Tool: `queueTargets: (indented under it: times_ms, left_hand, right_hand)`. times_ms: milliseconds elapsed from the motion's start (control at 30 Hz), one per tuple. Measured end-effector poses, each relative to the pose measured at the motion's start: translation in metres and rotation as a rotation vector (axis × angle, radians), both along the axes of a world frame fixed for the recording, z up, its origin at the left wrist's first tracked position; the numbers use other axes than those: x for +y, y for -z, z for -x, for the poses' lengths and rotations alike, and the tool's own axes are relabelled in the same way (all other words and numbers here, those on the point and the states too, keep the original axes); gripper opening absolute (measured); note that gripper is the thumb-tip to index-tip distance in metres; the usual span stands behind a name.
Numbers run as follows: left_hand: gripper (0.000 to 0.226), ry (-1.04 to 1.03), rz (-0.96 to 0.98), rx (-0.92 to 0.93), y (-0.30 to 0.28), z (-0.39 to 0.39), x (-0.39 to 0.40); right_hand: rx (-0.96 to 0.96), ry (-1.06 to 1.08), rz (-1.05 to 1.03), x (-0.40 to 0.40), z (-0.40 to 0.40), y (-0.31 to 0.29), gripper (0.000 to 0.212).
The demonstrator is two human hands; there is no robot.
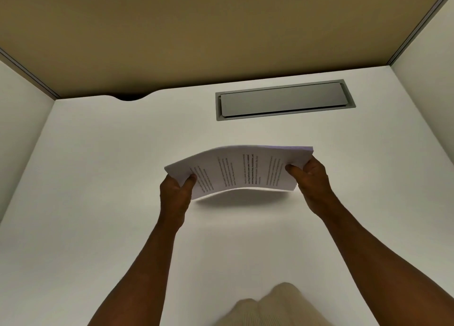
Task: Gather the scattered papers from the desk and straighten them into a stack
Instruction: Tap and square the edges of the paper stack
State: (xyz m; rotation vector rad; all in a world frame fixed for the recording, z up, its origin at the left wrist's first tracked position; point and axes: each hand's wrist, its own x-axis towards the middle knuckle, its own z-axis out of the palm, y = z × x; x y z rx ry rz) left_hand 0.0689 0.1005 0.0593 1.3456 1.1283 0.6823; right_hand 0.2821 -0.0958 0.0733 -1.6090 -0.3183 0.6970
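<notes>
papers (pixel 242 171) gathered, bowed, held above table (pixel 98 178) mid; left hand (pixel 175 189) & right hand (pixel 312 179) each grip clamped on a short edge. squaring step; next: tap edge on table.

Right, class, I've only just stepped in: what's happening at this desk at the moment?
A person is holding a stack of printed papers in both hands above a white desk. The left hand grips the stack's left end and the right hand grips its right end, thumbs on top. The sheets bow upward in the middle and cast a shadow on the desk, so they seem to be lifted clear of it. No loose sheets show elsewhere. A closed grey cable hatch sits in the desk beyond.
</notes>
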Motion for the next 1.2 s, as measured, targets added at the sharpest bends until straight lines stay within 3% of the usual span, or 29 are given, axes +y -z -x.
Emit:
queueTargets:
  times_ms: [433,633,900,967,1067,1133,1200]
  left_hand:
    - [0.027,0.006,-0.022,-0.004,-0.004,-0.001,-0.002]
    - [0.030,0.044,0.062,0.110,0.012,0.003,-0.008]
    - [0.023,0.055,0.026,0.162,-0.003,0.003,-0.012]
    - [0.019,0.116,-0.057,0.180,-0.019,0.001,-0.010]
    - [0.019,0.255,-0.210,0.247,-0.049,-0.004,-0.002]
    - [0.017,0.348,-0.263,0.292,-0.070,-0.011,0.003]
    - [0.025,0.442,-0.281,0.321,-0.086,-0.018,0.003]
  right_hand:
    - [0.024,0.030,0.026,-0.003,0.005,-0.003,0.033]
    - [0.108,0.002,0.097,-0.007,0.013,0.014,0.032]
    - [0.062,0.003,0.116,-0.007,0.008,0.008,0.030]
    - [-0.061,0.077,0.171,-0.007,0.004,0.000,0.042]
    - [-0.563,0.152,0.304,-0.005,0.007,-0.024,0.074]
    - [-0.837,0.063,0.319,0.001,0.013,-0.047,0.086]
    - [-0.978,-0.123,0.358,0.011,0.020,-0.068,0.084]
